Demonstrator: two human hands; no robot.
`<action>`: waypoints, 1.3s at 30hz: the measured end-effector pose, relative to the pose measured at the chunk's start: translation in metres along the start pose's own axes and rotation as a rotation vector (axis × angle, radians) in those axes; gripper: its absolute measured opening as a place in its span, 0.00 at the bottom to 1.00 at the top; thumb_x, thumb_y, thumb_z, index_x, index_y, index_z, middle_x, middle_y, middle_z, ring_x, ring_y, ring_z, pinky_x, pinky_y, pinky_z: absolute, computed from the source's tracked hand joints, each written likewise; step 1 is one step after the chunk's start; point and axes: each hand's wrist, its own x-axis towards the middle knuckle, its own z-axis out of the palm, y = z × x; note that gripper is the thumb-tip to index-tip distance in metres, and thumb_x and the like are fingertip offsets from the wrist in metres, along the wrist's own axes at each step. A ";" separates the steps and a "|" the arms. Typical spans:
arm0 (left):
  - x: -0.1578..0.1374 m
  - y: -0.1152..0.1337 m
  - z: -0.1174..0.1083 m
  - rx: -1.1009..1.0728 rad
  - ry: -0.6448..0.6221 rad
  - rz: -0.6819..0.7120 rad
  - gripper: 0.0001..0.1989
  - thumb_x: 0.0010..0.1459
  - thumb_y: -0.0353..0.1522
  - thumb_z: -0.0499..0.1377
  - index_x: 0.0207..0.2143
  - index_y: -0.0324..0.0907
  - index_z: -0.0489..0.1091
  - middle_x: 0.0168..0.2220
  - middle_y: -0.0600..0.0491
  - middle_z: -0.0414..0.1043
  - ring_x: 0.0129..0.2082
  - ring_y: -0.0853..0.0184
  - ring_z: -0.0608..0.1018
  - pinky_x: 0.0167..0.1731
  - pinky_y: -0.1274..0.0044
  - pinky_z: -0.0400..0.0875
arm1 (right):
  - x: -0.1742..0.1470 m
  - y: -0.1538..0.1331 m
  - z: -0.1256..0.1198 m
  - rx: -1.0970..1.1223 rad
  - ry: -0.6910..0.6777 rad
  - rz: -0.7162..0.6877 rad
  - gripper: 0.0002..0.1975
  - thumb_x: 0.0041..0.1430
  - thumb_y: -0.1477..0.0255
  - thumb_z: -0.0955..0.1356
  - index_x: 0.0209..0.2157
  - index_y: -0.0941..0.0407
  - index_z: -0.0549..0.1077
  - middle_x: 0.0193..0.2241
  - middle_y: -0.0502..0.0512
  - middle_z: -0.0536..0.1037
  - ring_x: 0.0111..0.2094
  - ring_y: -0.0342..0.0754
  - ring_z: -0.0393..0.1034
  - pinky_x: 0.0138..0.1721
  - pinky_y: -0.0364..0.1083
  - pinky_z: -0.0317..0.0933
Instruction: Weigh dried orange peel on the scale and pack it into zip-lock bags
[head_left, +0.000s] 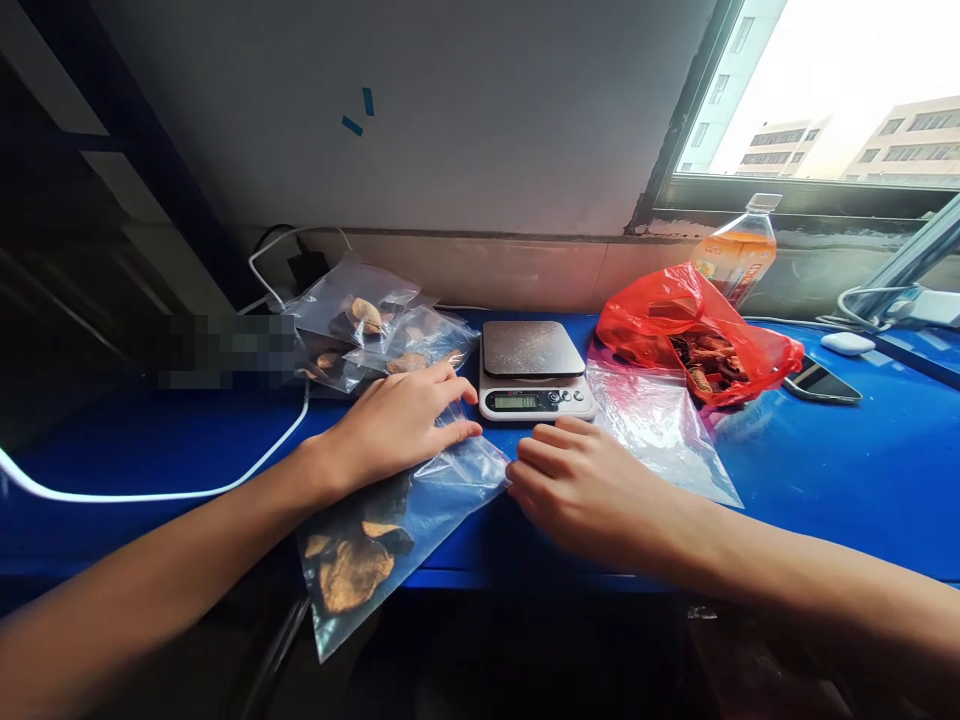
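A clear zip-lock bag (431,515) with brown dried slices in its bottom lies slanted across the table's front edge, its lower corner hanging over. My left hand (401,415) is curled over the upper part of this bag, gripping it near the opening, with thumb and fingertips at its top edge. At the bag's right top corner, my right hand (559,475) is closed in a pinch. Just beyond both hands stands a small digital scale (534,350) with a metal plate bearing some dust or crumbs; the digits on its display are too small to read.
Several filled clear bags (375,310) are piled left of the scale. To its right are a flat clear bag (660,425), a red plastic bag (675,300) of dried pieces, a drink bottle (739,250) and a phone (825,382). A white cable (187,495) crosses the left side.
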 end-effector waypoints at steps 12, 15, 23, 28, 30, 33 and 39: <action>0.003 -0.009 -0.002 0.000 -0.016 -0.018 0.17 0.59 0.45 0.58 0.46 0.47 0.73 0.46 0.51 0.73 0.45 0.56 0.78 0.41 0.69 0.72 | 0.000 -0.003 -0.003 0.129 -0.105 0.018 0.08 0.65 0.75 0.64 0.32 0.57 0.73 0.31 0.54 0.73 0.33 0.47 0.63 0.34 0.49 0.51; 0.003 -0.010 0.000 -0.011 -0.023 -0.016 0.17 0.59 0.46 0.58 0.45 0.47 0.73 0.46 0.51 0.73 0.46 0.56 0.77 0.42 0.69 0.71 | 0.002 -0.001 -0.005 0.159 -0.119 0.023 0.10 0.65 0.76 0.63 0.31 0.56 0.73 0.30 0.52 0.73 0.31 0.46 0.62 0.34 0.49 0.51; 0.004 -0.011 -0.002 -0.001 -0.029 -0.024 0.17 0.59 0.45 0.58 0.45 0.46 0.73 0.44 0.51 0.73 0.43 0.57 0.77 0.39 0.70 0.70 | 0.001 0.004 -0.002 0.147 -0.055 0.045 0.10 0.66 0.73 0.63 0.31 0.56 0.73 0.28 0.51 0.73 0.30 0.47 0.63 0.34 0.49 0.51; 0.004 -0.010 -0.002 -0.003 -0.041 -0.024 0.17 0.60 0.45 0.58 0.45 0.46 0.73 0.45 0.51 0.73 0.45 0.56 0.76 0.40 0.69 0.70 | 0.001 0.001 -0.001 0.144 -0.049 0.058 0.09 0.65 0.74 0.63 0.33 0.56 0.75 0.29 0.52 0.74 0.31 0.47 0.64 0.34 0.49 0.51; 0.005 -0.011 -0.001 -0.010 -0.044 -0.025 0.17 0.60 0.45 0.58 0.45 0.46 0.73 0.45 0.51 0.72 0.45 0.56 0.76 0.41 0.69 0.70 | 0.002 0.001 -0.004 0.167 -0.071 0.060 0.11 0.65 0.75 0.63 0.28 0.56 0.73 0.27 0.51 0.73 0.28 0.46 0.63 0.32 0.49 0.51; 0.006 -0.013 0.000 -0.032 -0.036 -0.013 0.15 0.60 0.45 0.59 0.44 0.46 0.73 0.44 0.52 0.72 0.45 0.56 0.75 0.41 0.69 0.69 | 0.003 0.003 -0.007 0.245 -0.062 0.100 0.14 0.65 0.74 0.63 0.24 0.56 0.71 0.24 0.50 0.72 0.26 0.45 0.62 0.32 0.48 0.52; 0.005 -0.008 0.000 -0.211 0.072 0.128 0.13 0.66 0.41 0.53 0.35 0.42 0.69 0.36 0.53 0.70 0.36 0.63 0.73 0.39 0.71 0.66 | 0.004 0.015 -0.006 0.537 0.063 0.360 0.12 0.63 0.68 0.66 0.44 0.60 0.75 0.31 0.54 0.78 0.33 0.47 0.70 0.36 0.46 0.59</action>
